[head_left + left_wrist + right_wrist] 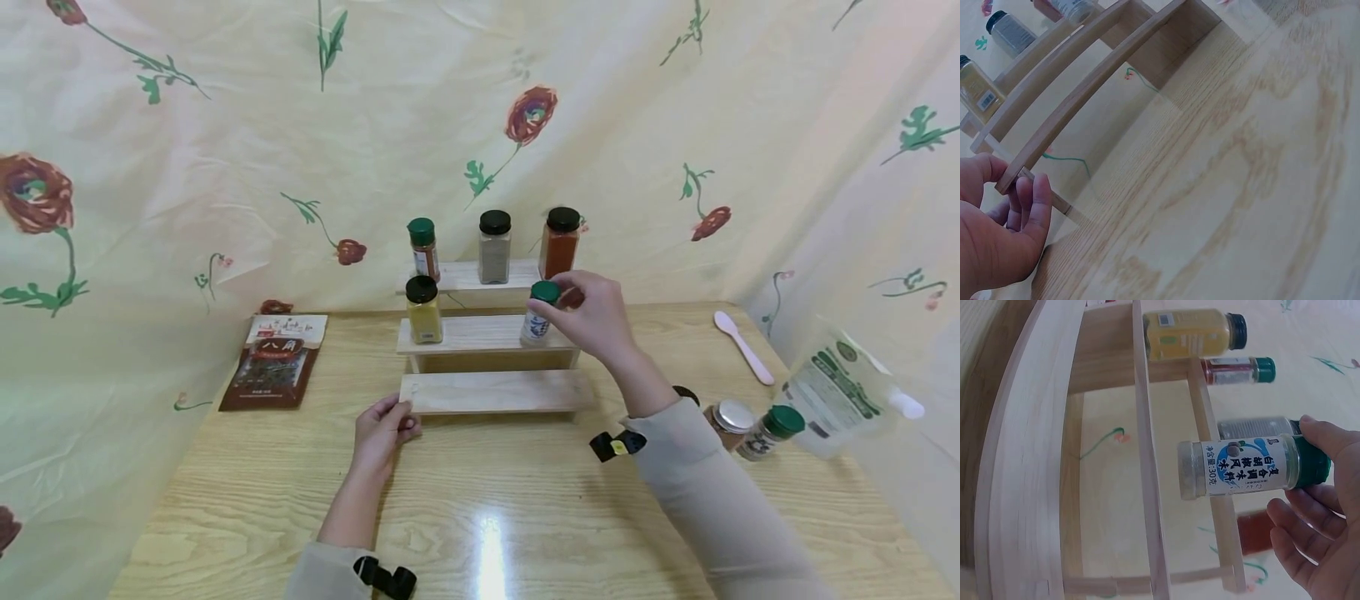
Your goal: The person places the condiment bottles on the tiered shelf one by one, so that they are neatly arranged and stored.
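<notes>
A wooden three-tier spice rack (495, 392) stands at the back of the table. My left hand (381, 437) pinches the left end of its lowest shelf, thumb above and fingers beneath in the left wrist view. By its green cap, my right hand (596, 315) holds a white pepper shaker (1244, 464) at the right end of the middle shelf. At that shelf's left end stands a yellow spice jar (424, 315) with a black lid. The top shelf carries a green-capped shaker (424, 250), a grey spice jar (494, 250) and a red spice jar (559, 246).
A brown spice packet (273, 362) lies at the left. Beyond my right sleeve are a silver-lidded jar (729, 423), another green-capped shaker (770, 433), a black lid (686, 395), a clear pouch (832, 392) and a white spoon (742, 346). Flowered cloth (420, 125) hangs behind the rack.
</notes>
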A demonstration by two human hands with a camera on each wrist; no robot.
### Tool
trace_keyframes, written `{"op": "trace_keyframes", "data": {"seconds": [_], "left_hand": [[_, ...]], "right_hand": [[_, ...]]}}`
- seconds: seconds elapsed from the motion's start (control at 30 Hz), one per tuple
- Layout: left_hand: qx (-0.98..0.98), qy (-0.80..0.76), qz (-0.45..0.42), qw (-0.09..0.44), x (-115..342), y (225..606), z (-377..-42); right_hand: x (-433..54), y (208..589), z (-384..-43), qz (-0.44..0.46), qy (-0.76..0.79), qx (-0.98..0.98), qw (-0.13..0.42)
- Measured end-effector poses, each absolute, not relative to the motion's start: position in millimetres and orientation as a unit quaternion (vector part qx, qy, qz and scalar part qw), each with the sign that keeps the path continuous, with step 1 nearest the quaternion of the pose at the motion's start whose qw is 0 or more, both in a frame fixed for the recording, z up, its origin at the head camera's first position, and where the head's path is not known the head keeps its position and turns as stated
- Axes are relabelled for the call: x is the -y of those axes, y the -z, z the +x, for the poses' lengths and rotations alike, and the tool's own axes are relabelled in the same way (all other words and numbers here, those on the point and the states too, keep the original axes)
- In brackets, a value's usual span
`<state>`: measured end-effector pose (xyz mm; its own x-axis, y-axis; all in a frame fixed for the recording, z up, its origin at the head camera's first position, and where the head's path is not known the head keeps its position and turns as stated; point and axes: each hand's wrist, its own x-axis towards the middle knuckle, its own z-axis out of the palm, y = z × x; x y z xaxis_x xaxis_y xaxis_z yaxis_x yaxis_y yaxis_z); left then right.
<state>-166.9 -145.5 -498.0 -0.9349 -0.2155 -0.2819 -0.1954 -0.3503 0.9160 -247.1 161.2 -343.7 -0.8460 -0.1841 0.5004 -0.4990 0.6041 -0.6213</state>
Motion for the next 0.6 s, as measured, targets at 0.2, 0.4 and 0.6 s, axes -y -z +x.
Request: {"op": "trace_keyframes", "data": {"seconds": [0.2, 0.4, 0.6], "left_hand": [[0.572, 0.799, 0.183, 0.007, 145.6, 497.7, -167.1], [0.571, 0.801, 0.182, 0.008, 145.1, 496.2, -166.2], [0.567, 0.803, 0.183, 0.01, 144.9, 494.9, -165.9]], "right_hand": [[-146.1, 344.7, -252.0, 0.19, -0.399, 0.879, 0.182], [-134.0, 346.2, -257.5, 0.19, -0.391, 0.883, 0.18], [-118.2, 343.8, -263.8, 0.207, -0.392, 0.876, 0.189]]}}
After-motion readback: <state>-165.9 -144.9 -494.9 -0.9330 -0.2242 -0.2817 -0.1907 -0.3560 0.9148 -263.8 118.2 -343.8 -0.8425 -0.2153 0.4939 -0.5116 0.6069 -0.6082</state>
